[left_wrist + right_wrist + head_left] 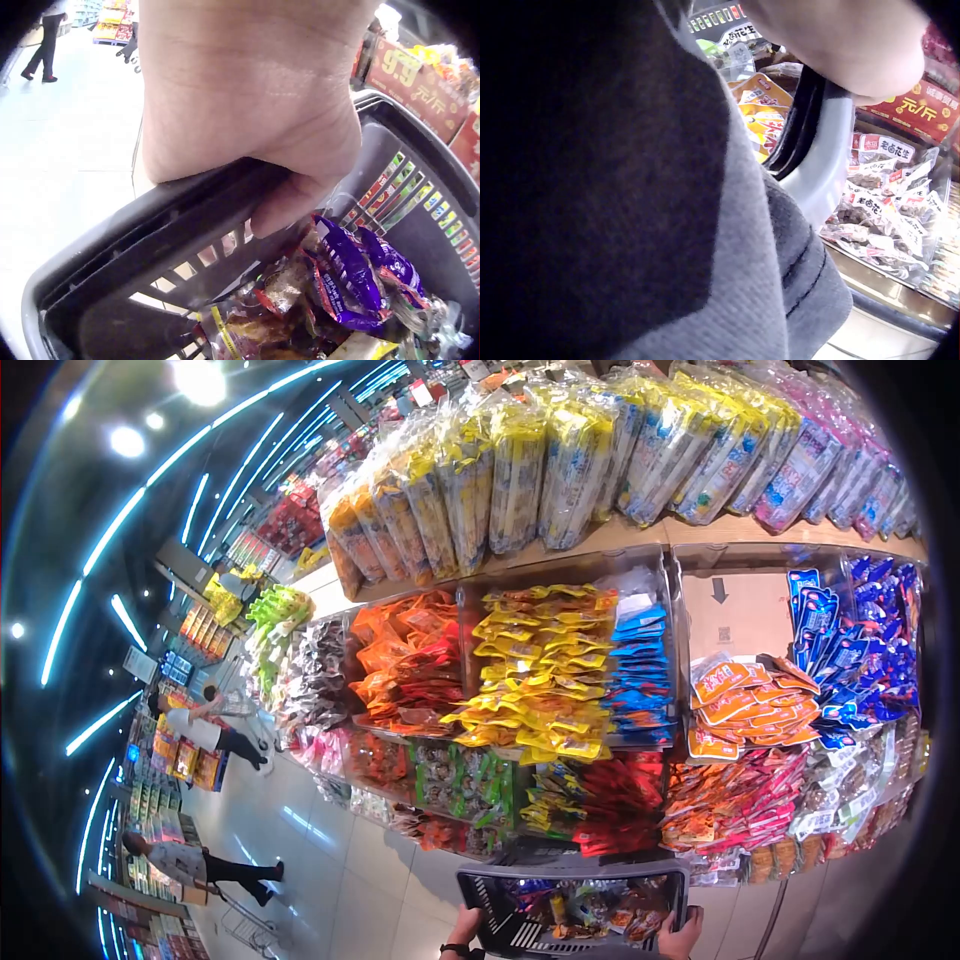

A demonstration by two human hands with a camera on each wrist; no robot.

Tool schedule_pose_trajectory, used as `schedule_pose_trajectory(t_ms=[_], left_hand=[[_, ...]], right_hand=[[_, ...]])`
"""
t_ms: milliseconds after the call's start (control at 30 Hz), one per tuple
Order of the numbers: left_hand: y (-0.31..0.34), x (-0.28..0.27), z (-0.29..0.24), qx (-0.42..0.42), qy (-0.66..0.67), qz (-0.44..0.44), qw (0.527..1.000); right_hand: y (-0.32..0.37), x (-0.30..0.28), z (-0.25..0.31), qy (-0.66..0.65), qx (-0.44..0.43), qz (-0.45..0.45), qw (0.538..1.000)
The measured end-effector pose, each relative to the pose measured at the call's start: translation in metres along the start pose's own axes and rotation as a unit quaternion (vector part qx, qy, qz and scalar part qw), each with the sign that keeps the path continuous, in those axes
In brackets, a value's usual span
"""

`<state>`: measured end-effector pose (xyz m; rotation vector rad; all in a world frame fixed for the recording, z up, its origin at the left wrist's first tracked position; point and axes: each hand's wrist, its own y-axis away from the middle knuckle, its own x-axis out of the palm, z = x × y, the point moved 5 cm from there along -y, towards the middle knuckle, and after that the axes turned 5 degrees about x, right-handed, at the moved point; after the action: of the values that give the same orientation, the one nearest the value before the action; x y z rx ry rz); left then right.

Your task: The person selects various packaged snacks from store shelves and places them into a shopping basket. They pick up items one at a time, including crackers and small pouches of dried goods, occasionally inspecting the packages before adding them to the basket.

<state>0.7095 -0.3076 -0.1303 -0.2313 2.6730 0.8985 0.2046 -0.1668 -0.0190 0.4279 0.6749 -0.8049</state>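
The basket (575, 871) is positioned between the two hands, open side up. The left hand (464, 927) grips the left rim, curled over the edge onto the inner wall. The right hand (682, 935) grips the opposite rim; its fingertips are partly hidden. Wrapped packets lie inside, with purple packets (349, 274) near the left hand. Red packets (620, 800) occupy bins beyond the basket.

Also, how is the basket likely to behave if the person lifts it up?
The basket will probably keep its shape, as its slotted walls look rigid. It may stay steady, since the left hand and right hand grip opposite sides. If tilted, the loose packets inside might slide.
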Motion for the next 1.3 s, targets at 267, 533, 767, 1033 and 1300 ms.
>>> schedule_pose_trajectory(t_ms=[267,533,767,1033,1300], left_hand=[[0.000,0.004,-0.009,-0.004,0.006,0.021,1.000],[0.005,0.006,-0.007,-0.006,0.009,0.026,1.000],[0.009,0.009,-0.011,0.000,0.032,0.030,0.999],[0.013,0.011,-0.021,0.013,0.027,0.026,0.999],[0.018,0.013,-0.029,-0.011,0.017,0.037,0.999]], right_hand=[[-0.009,-0.001,0.007,-0.007,-0.023,-0.017,1.000],[-0.009,0.003,0.000,-0.013,-0.009,-0.008,1.000],[-0.008,0.003,-0.001,-0.020,0.011,-0.009,1.000],[-0.006,0.003,-0.001,-0.012,0.014,-0.023,1.000],[-0.007,0.002,-0.001,-0.004,0.038,-0.015,0.999]])
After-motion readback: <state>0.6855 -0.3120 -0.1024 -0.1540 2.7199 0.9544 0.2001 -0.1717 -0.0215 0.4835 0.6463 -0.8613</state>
